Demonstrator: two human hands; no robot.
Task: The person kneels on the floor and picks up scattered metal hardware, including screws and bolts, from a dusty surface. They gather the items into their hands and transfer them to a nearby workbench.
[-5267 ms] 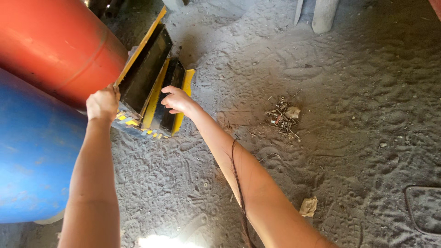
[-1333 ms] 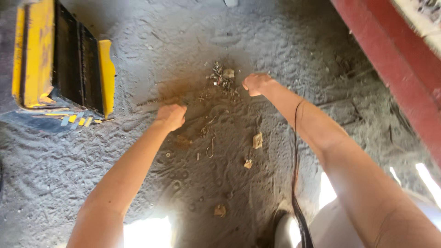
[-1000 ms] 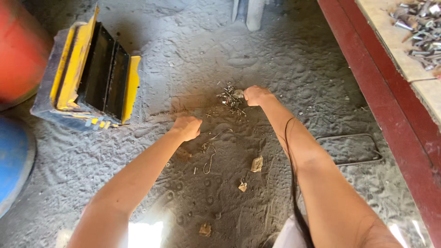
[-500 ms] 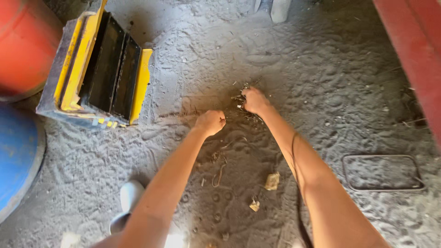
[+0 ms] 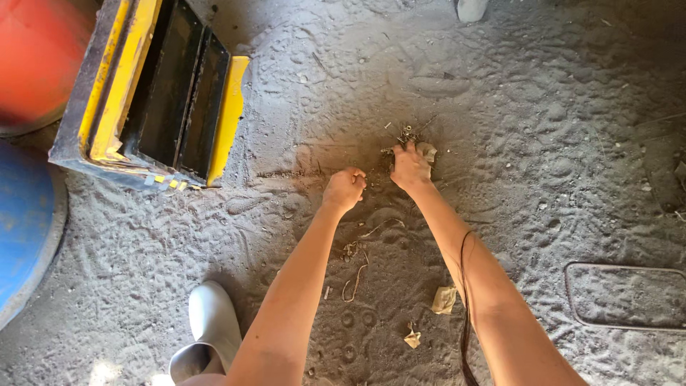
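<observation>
As if pinching: right grip (image 5: 410,166) on scraps (image 5: 406,136)

Heap of small metal scraps (image 5: 409,136): thin, dark, tangled bits of wire and fasteners lying loose on the sandy floor (image 5: 543,143), well to the right of the yellow-and-black mould box (image 5: 153,86). A crumpled tan scrap touches the heap's right edge. Individual pieces are too small to identify.

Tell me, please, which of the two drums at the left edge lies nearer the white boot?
The blue drum, lower left, below the red drum in the corner, is nearer the white boot.
</observation>
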